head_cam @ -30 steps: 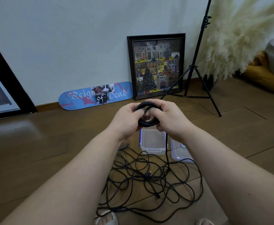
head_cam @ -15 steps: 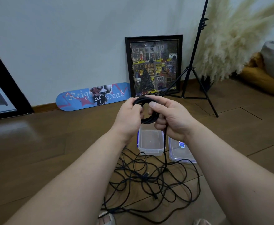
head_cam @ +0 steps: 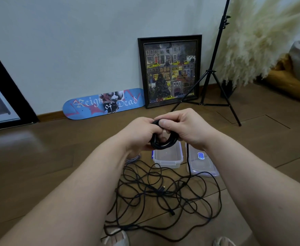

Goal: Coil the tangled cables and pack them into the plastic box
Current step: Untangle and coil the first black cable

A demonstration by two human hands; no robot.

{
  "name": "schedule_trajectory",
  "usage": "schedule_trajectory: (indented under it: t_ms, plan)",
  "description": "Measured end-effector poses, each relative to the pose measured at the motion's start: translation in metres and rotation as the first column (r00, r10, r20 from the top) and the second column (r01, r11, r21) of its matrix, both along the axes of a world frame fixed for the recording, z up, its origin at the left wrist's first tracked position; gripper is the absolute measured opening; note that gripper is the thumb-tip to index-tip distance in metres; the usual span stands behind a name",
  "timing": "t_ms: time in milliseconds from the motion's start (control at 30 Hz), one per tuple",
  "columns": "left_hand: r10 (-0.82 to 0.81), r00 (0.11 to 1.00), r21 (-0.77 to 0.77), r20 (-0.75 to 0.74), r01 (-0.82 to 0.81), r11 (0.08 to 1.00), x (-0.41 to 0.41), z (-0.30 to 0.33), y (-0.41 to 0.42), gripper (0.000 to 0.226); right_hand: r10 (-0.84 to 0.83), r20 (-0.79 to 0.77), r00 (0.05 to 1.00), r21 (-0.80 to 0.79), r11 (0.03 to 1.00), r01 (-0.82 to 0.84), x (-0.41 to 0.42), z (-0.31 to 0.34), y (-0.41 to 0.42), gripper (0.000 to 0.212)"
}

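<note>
Both hands — left hand [head_cam: 142, 134], right hand [head_cam: 186, 128] — pinch the black coil [head_cam: 163, 142] at frame centre, above the plastic box [head_cam: 168, 157]. We judge the cable light, floppy, springy — hold it across all loops.

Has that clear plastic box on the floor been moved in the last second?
No. The box sits where it did, beside its lid and just beyond the tangled cables.

Wooden floor [head_cam: 39, 157]; tangled cables [head_cam: 163, 196]; plastic box [head_cam: 167, 156]; lid [head_cam: 201, 164].
</note>
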State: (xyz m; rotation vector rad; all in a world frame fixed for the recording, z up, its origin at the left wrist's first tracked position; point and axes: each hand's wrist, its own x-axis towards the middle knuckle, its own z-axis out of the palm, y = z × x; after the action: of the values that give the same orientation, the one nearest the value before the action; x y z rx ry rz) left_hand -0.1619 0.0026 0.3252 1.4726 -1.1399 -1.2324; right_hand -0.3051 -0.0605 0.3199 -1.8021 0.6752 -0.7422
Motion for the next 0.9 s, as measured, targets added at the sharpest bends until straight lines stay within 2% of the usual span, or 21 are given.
schedule_trajectory:
  t_ms: [67,167,233,300,400,500,600,700,833,900]
  plan:
    - [0.022,0.999,-0.005,0.037,-0.022,1.0,0.0,-0.002,-0.002,0.016,-0.048,0.022,0.999,0.01,0.999,0.048,0.004,-0.004,0.001,0.019]
    - [0.177,0.983,-0.157,0.041,-0.168,0.973,-0.003,-0.007,-0.008,0.016,-0.134,0.174,0.976,0.131,0.985,0.112,0.006,-0.008,0.001,0.023]
    - [0.28,0.958,-0.257,-0.054,-0.285,0.924,-0.005,-0.007,-0.012,0.021,-0.146,0.282,0.948,0.209,0.974,0.088,0.007,-0.01,0.001,0.029]
    - [0.3,0.945,-0.315,-0.126,-0.325,0.892,-0.006,-0.007,-0.012,0.024,-0.18,0.337,0.924,0.227,0.968,0.105,0.009,-0.012,0.003,0.032]
    - [0.209,0.963,-0.335,-0.17,-0.256,0.907,-0.011,-0.005,-0.009,0.024,-0.252,0.344,0.905,0.172,0.964,0.203,0.012,-0.011,0.004,0.031]
    - [0.106,0.982,-0.37,-0.159,-0.159,0.916,-0.013,-0.003,-0.005,0.014,-0.284,0.256,0.924,0.06,0.959,0.278,0.008,-0.009,0.001,0.031]
    - [0.093,0.988,-0.432,-0.122,-0.137,0.891,-0.007,-0.004,-0.002,0.027,-0.177,0.189,0.966,-0.002,0.983,0.181,0.001,-0.005,0.0,0.03]
    - [0.034,0.994,-0.442,-0.108,-0.079,0.893,-0.008,-0.004,0.002,0.03,-0.109,0.187,0.976,0.014,0.994,0.109,-0.002,-0.004,-0.001,0.031]
    - [-0.063,0.974,-0.395,-0.217,-0.028,0.918,-0.017,-0.003,0.002,0.03,-0.112,0.166,0.98,0.03,0.994,0.108,-0.006,-0.005,-0.004,0.026]
    - [-0.061,0.961,-0.335,-0.271,-0.035,0.942,-0.019,-0.001,0.001,0.027,-0.128,0.168,0.977,0.034,0.992,0.124,-0.008,-0.003,-0.004,0.028]
